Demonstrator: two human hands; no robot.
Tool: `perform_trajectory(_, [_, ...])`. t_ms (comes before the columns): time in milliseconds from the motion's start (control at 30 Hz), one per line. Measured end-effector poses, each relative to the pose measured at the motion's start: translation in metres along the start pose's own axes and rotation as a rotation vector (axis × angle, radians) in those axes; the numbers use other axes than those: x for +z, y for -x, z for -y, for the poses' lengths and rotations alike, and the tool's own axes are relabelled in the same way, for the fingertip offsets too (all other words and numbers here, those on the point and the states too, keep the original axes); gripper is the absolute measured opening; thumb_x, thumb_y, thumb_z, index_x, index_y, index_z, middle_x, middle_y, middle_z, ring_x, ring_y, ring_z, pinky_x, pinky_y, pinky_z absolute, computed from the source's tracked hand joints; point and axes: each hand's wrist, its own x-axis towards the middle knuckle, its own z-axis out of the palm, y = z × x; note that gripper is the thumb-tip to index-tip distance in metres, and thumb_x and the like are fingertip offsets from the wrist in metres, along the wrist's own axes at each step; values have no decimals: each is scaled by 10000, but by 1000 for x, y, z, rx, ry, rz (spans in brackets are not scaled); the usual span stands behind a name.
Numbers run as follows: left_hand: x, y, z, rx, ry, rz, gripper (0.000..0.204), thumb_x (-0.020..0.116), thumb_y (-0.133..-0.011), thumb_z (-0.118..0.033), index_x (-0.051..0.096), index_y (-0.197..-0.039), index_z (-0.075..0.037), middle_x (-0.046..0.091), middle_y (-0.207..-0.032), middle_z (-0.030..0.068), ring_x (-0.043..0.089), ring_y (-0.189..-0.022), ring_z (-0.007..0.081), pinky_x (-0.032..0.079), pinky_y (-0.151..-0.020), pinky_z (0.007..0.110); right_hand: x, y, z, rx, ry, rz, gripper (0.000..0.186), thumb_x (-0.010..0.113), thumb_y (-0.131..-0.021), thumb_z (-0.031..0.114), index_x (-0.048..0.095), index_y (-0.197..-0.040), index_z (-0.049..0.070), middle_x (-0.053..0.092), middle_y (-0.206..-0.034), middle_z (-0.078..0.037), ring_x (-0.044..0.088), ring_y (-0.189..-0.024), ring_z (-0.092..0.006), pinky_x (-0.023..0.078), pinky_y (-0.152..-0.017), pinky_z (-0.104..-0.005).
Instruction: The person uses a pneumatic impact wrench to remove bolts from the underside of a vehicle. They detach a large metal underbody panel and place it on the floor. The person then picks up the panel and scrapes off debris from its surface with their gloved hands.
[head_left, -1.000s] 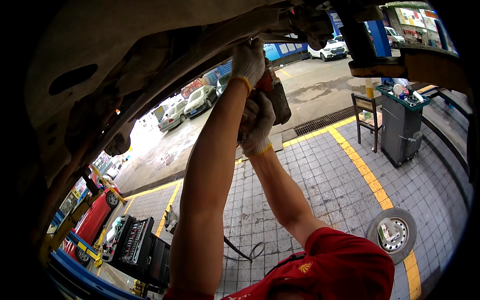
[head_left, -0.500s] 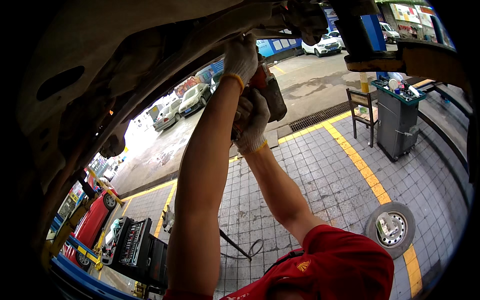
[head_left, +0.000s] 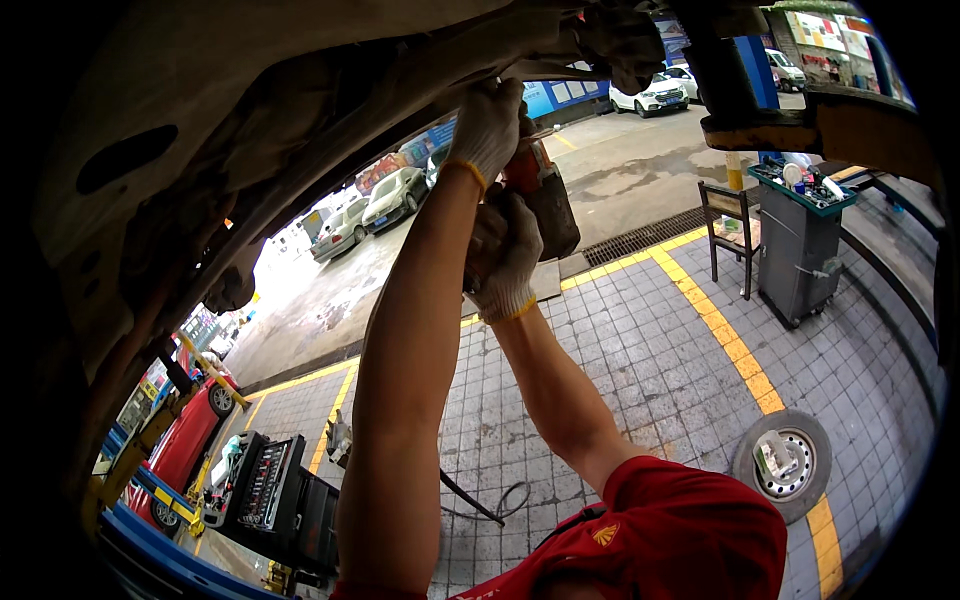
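Overhead is the dark underside of a raised car. My left hand, in a white knit glove with a yellow cuff, reaches up against its lower edge. The fingers there are curled, and what they hold is hidden. Just below, my right hand, gloved the same way, is wrapped around the handle of a power impact wrench with a red and dark grey body. The wrench points upward beside my left hand, and its front end is mostly covered by that glove.
A dark lift arm juts in at upper right. Beneath it stand a grey tool cart and a wooden chair. A wheel lies on the tiles at right. At lower left is an opened socket set case, near a hose.
Both hands and the impact wrench sit slightly lower in the picture, and the whole view has shifted a little. The grip of my right hand looks the same.
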Motion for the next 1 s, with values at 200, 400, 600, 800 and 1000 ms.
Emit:
perform_trajectory(200, [-4,14,-4,-75,-115,46,228,621,-1011,-201,513,-1101,-21,597,-790,51,657,-631,150,559,-550,319,0,4,4,67,-73,-25,213,525,-1078,371,571,-959,200,363,-695,84,389,-578,-84,408,-561,-276])
perform_trajectory(400, [2,6,10,1,-102,-20,262,613,-1040,-323,587,-957,-76,641,-757,23,671,-683,129,573,-601,273,-18,-3,9,61,-77,95,200,550,-1071,363,611,-1022,178,371,-693,84,394,-584,-77,412,-566,-278])
perform_trajectory(600, [-7,-6,26,31,-196,-34,255,605,-1046,-301,530,-1062,-58,617,-820,39,659,-667,139,580,-607,300,-23,-1,7,67,-149,154,163,566,-1060,329,624,-1050,178,371,-692,89,384,-580,-71,400,-561,-278])
perform_trajectory(800, [3,18,15,-23,-90,-64,225,587,-1053,-319,525,-1078,-104,589,-866,18,640,-653,115,585,-606,290,-21,11,7,32,-74,18,150,565,-1051,325,589,-988,191,361,-691,87,354,-582,-79,361,-563,-267])
perform_trajectory(1000, [24,39,11,-113,138,-111,271,541,-1078,-392,514,-1198,-151,597,-905,34,642,-649,132,625,-583,319,-41,24,25,37,-90,72,219,537,-1044,294,475,-861,192,328,-672,67,318,-577,-97,309,-557,-287])
